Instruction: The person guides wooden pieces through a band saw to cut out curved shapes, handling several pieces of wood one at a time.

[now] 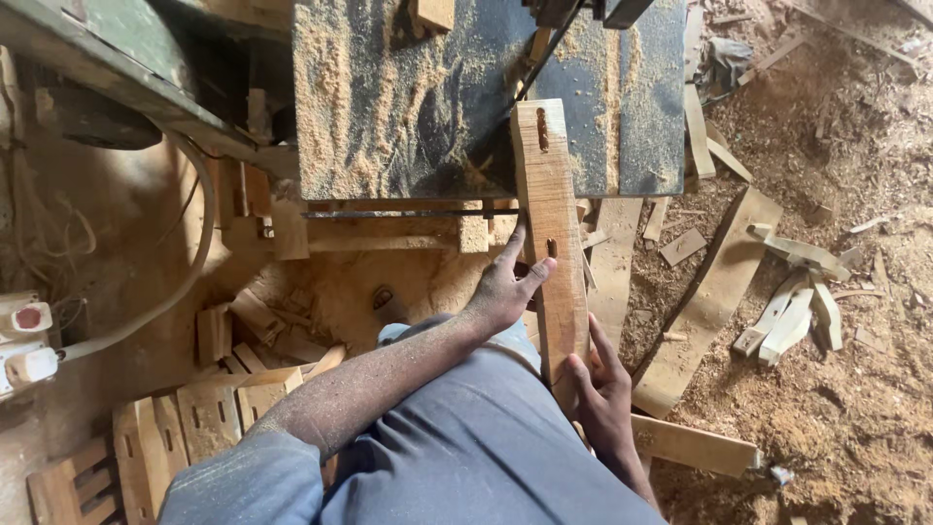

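From the head camera, a dark grey metal saw table point(408, 107) dusted with pale sawdust fills the upper middle, with a thin dark blade point(547, 49) coming down at its front edge. The dirt floor point(855, 408) around it is thick with sawdust and wood offcuts; curved pale wooden pieces point(797, 301) lie in a small heap to the right, and a wide flat plank point(705, 301) slants beside them. At lower left stands a stack of slotted wooden boards point(204, 413). A pale hose point(185, 272) curves down the left side. No bins or boxes are visible.

A long, narrow, light-brown wooden board with two slots point(551, 224) rests with its far end on the table, just beside the blade, and its near end toward the person's lap. The left hand point(505, 287) lies flat against the board's left edge, fingers spread, pressing rather than clasping. The right hand point(601, 384) wraps around the board's near end, grasping it.
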